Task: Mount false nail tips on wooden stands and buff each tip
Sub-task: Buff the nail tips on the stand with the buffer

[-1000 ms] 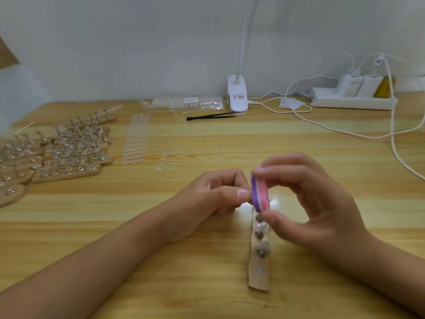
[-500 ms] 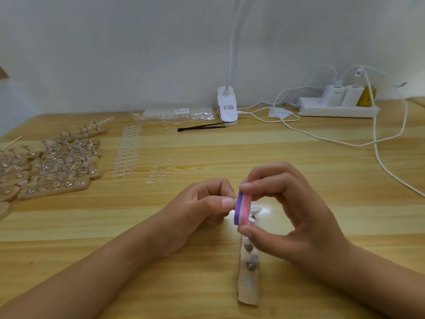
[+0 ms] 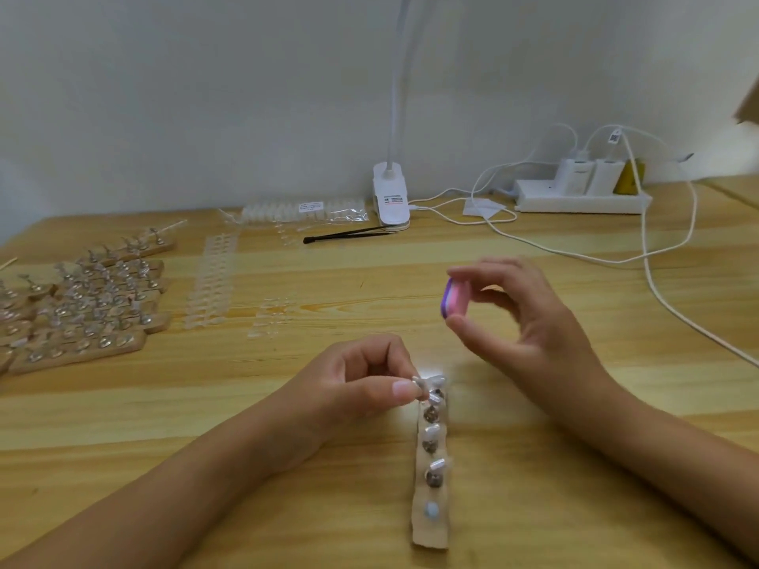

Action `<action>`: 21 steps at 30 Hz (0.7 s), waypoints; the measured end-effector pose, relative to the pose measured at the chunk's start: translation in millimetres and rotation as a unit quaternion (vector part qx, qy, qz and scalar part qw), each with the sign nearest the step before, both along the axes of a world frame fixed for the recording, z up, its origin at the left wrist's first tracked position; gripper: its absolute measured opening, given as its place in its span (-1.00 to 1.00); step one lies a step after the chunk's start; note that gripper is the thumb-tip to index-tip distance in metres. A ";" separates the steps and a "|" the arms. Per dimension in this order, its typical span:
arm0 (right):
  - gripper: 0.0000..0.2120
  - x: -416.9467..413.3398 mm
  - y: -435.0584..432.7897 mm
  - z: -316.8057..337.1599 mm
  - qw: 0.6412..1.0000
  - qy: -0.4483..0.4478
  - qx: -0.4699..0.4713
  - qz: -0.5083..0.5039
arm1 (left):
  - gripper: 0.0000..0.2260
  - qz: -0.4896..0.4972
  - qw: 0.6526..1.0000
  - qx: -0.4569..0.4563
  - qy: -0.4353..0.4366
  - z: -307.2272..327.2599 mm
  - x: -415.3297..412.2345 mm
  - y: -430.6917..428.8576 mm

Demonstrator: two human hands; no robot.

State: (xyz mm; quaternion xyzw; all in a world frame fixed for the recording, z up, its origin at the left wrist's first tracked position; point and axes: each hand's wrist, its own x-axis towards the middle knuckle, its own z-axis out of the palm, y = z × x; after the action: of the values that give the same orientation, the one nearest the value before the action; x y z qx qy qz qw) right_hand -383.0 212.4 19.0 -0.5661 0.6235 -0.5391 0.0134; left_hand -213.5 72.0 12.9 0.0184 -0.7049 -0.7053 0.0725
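A narrow wooden stand lies on the tabletop, pointing away from the person, with several clear nail tips on metal pegs along it. The left hand, just left of the stand's far end, pinches the farthest nail tip between thumb and forefinger. The right hand is lifted beyond and right of the stand, clear of it, gripping a small pink and purple buffer block between thumb and fingertips; far left of the stand sit many more filled stands
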 end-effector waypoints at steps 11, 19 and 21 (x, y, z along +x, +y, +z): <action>-0.61 -18.3 -1.2 -9.8 0.963 0.140 0.215 -0.079 | -0.61 0.018 0.998 0.054 -0.001 6.6 -0.4 2.9; -0.82 33.8 18.5 33.1 0.983 0.177 0.033 0.029 | -0.76 0.017 0.998 0.060 0.002 11.5 0.7 6.1; -0.83 40.9 19.0 35.1 0.982 0.185 0.041 0.017 | -0.83 0.025 0.998 0.054 0.000 12.2 0.8 6.0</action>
State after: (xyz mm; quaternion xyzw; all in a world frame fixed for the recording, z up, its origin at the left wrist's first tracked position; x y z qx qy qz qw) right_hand -342.1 231.4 54.1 -0.6654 0.6272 -0.3988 -0.0702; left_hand -212.7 78.0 25.1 0.0400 -0.6648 -0.7406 0.0886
